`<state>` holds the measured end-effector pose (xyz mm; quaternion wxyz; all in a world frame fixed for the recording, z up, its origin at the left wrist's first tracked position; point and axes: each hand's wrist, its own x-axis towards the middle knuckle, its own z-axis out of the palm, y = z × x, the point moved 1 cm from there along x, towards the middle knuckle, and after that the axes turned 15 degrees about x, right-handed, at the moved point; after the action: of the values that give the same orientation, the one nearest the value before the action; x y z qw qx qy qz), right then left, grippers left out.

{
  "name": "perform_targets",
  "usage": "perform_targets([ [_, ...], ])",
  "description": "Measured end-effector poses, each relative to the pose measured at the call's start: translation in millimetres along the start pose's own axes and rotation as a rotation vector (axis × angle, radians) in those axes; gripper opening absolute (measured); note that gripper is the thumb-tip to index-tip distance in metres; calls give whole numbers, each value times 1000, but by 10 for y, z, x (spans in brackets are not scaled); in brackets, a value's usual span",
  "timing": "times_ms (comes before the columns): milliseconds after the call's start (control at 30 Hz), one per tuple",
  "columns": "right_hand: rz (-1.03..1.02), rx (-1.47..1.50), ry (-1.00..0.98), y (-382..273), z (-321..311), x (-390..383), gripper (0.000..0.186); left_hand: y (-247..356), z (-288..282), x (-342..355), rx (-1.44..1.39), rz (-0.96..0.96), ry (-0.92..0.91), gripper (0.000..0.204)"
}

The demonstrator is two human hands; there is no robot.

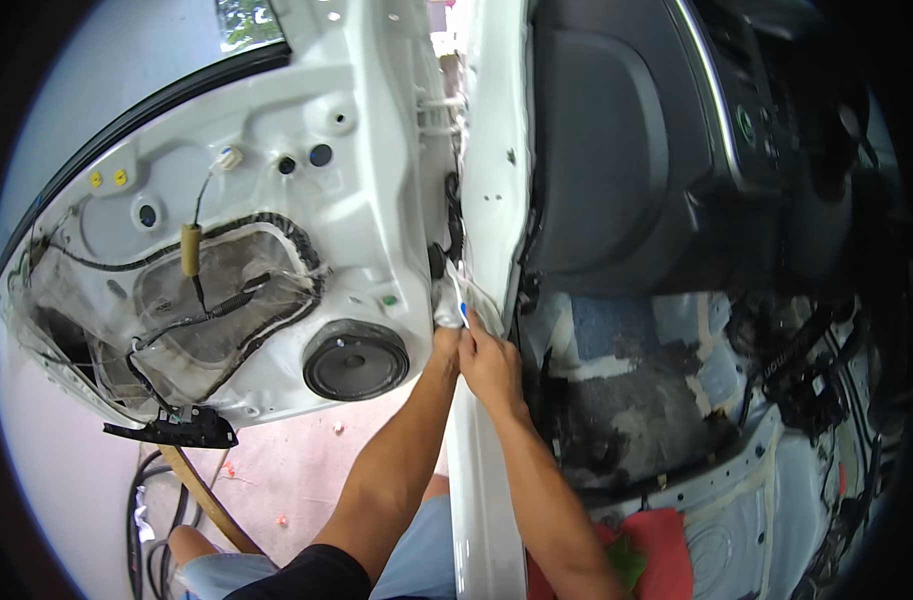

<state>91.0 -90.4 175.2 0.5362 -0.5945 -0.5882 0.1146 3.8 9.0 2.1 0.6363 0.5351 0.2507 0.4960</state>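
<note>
Evidently pinches one slim, hard-looking white tool with a blue section (462,305) in the bare right hand (489,362), with fingers closed around its near end. Aims it toward the far side, into the narrow gap between one smooth white metal door (376,250) on the left and one long, glossy white body frame (484,470) on the right. Reaches the bare left hand (447,338) into the same gap, just left of the right hand and up against it; cannot tell whether apart or clamped, with fingertips lost by one crumpled whitish bundle (443,300). Has one bent black cable (454,215) just beyond the tool.

On the door, shows one round black speaker (356,362) with a coned face, two small yellow clips (121,177), one white plastic connector (229,157) and one tan, foam-like tube (190,250) on a thin wire. At its near edge, carries one long black bracket (191,430).

To the right, shows one smooth, curved black plastic panel (586,150) far, patchy grey flooring (636,400) nearer, and one soft red thing (666,550) nearest.
</note>
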Motion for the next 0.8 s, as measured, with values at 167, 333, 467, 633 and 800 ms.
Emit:
perform_targets([
  [167, -208, -102, 88, -91, -142, 545, 41, 654, 433, 571, -24, -155, 215, 56],
  [333, -138, -298, -41, -127, -130, 452, 42, 815, 498, 464, -11, -149, 235, 62],
  [467, -268, -130, 131, -74, -4, 531, 46, 756, 458, 549, -147, -167, 155, 62],
  [633, -175, -145, 190, 86, 119, 468, 48, 649, 445, 631, -31, -107, 230, 58],
  [800, -186, -130, 200, 181, 213, 464, 48, 617, 437, 601, -87, -143, 179, 62],
])
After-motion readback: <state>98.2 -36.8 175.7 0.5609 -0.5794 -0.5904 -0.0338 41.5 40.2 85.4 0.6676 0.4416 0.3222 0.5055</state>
